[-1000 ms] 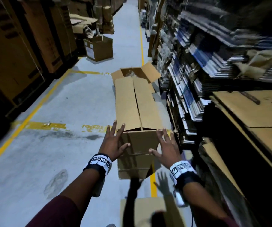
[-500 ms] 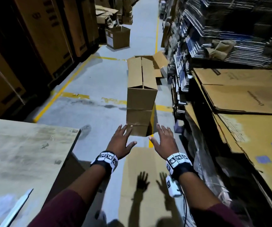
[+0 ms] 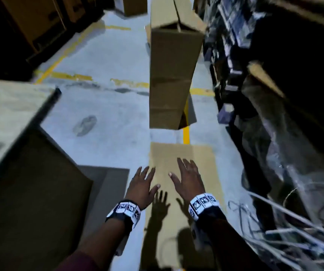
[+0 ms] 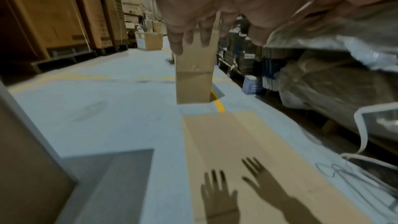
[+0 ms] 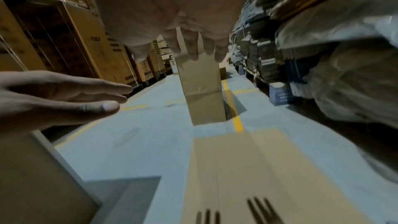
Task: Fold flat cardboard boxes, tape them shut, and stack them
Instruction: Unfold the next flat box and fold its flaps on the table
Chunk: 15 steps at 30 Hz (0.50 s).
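1. Your left hand (image 3: 140,185) and right hand (image 3: 188,182) both hover palm-down, fingers spread, each grip loose and holding nothing.
2. Two stacked boxes (image 3: 171,73) stand at 12 o'clock, well apart from your hands; one flat cardboard sheet (image 3: 202,159) lies on the floor (image 3: 106,118) under them.
3. Only the head view shows the tabletop (image 3: 6,114) at 9 o'clock.

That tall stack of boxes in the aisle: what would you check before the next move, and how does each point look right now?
1. Left hand free: ok, fingers spread, holding nothing.
2. Right hand free: ok, also empty.
3. Box stack standing: ok, upright on the floor, clear of both hands.
4. Top box taped shut: not ok, its flaps gape.
5. Next flat cardboard available: ok, lying on the floor below the hands.
6. Tape within reach: cannot tell, none visible.
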Available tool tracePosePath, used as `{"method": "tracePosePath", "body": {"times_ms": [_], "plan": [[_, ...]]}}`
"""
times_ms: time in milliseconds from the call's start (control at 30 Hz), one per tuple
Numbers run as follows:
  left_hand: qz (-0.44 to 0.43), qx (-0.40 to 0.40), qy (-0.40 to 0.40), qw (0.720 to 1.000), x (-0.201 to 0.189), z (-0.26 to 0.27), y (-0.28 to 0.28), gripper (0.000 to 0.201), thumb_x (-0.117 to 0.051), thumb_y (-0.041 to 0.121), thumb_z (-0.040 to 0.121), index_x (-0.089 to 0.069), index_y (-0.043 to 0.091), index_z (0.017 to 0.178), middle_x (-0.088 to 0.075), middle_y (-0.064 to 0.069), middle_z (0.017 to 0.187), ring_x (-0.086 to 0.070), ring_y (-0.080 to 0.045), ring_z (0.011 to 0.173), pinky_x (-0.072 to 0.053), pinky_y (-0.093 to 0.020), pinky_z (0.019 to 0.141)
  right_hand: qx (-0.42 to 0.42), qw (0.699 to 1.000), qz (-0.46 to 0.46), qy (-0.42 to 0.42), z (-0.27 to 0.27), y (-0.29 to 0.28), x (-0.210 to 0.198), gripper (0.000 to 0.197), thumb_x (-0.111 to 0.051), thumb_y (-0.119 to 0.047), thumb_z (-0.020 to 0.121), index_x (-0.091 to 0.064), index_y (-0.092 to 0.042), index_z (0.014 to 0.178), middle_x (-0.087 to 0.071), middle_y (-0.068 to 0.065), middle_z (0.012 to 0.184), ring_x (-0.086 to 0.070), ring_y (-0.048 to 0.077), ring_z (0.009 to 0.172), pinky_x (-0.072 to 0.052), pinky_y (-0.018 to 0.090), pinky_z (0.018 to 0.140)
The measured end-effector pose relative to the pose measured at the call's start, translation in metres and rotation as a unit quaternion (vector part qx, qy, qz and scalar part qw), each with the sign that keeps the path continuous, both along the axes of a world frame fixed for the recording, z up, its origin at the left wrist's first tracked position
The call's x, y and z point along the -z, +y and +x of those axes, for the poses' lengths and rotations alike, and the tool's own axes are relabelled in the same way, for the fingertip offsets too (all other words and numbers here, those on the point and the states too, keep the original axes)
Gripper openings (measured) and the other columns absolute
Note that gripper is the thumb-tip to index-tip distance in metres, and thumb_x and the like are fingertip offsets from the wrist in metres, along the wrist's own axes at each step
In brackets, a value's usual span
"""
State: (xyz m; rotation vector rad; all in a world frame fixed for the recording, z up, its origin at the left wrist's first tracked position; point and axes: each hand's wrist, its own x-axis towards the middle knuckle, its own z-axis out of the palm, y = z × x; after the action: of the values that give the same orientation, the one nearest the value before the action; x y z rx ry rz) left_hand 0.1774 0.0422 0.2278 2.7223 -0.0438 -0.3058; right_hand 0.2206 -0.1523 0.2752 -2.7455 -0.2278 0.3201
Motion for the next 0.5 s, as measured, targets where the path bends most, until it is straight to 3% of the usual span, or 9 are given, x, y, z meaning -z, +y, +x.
{"method": "tracePosePath", "body": {"times_ms": [133, 233, 300, 400, 500], "plan": [[0.061, 0.035, 0.029, 0.997, 0.147, -0.02, -0.007, 0.088, -0.003, 0.067, 0.083, -0.01, 0.025, 0.16, -0.016, -0.008, 0.166, -0.005, -0.031, 0.154, -0.022, -0.042, 0.121, -0.016, 1.0, -0.012, 0.019, -0.016, 0.002, 0.146, 0.069, -0.039, -0.056, 0.103, -0.019, -0.024, 0.161, -0.022, 0.006, 0.167, -0.008, 0.028, 0.156, -0.021, 0.044, 0.122], [0.106, 0.048, 0.051, 0.992, 0.236, -0.022, -0.004, 0.073, -0.023, 0.059, 0.099, -0.003, 0.026, 0.16, -0.01, -0.009, 0.167, -0.001, -0.031, 0.154, -0.022, -0.042, 0.121, -0.031, 0.998, -0.034, 0.042, -0.019, -0.001, 0.233, 0.071, -0.038, -0.056, 0.103, -0.015, -0.025, 0.162, -0.015, 0.005, 0.169, -0.001, 0.027, 0.156, -0.016, 0.045, 0.125], [0.128, 0.042, 0.071, 0.988, 0.289, -0.019, -0.002, 0.073, -0.033, 0.055, 0.101, 0.001, 0.027, 0.16, -0.007, -0.01, 0.167, 0.001, -0.032, 0.154, -0.022, -0.044, 0.121, -0.055, 0.994, -0.073, 0.053, -0.013, -0.004, 0.279, 0.073, -0.038, -0.056, 0.103, -0.009, -0.025, 0.163, -0.008, 0.005, 0.17, 0.004, 0.028, 0.157, -0.013, 0.045, 0.125], [0.131, 0.008, 0.111, 0.985, 0.344, 0.003, -0.002, 0.079, -0.039, 0.059, 0.099, 0.005, 0.031, 0.159, -0.001, -0.012, 0.167, 0.004, -0.034, 0.154, -0.019, -0.051, 0.12, -0.114, 0.977, -0.174, 0.042, 0.019, -0.002, 0.315, 0.077, -0.039, -0.055, 0.104, -0.001, -0.023, 0.163, 0.001, 0.009, 0.17, 0.008, 0.034, 0.156, -0.011, 0.049, 0.124], [0.088, -0.033, 0.155, 0.984, 0.382, 0.026, -0.005, 0.091, -0.045, 0.068, 0.091, 0.002, 0.029, 0.159, -0.016, -0.019, 0.162, -0.011, -0.038, 0.15, -0.028, -0.055, 0.115, -0.122, 0.974, -0.191, 0.011, 0.052, 0.011, 0.322, 0.079, -0.042, -0.053, 0.103, -0.002, -0.021, 0.163, 0.0, 0.011, 0.17, 0.006, 0.037, 0.155, -0.016, 0.051, 0.123]]}}
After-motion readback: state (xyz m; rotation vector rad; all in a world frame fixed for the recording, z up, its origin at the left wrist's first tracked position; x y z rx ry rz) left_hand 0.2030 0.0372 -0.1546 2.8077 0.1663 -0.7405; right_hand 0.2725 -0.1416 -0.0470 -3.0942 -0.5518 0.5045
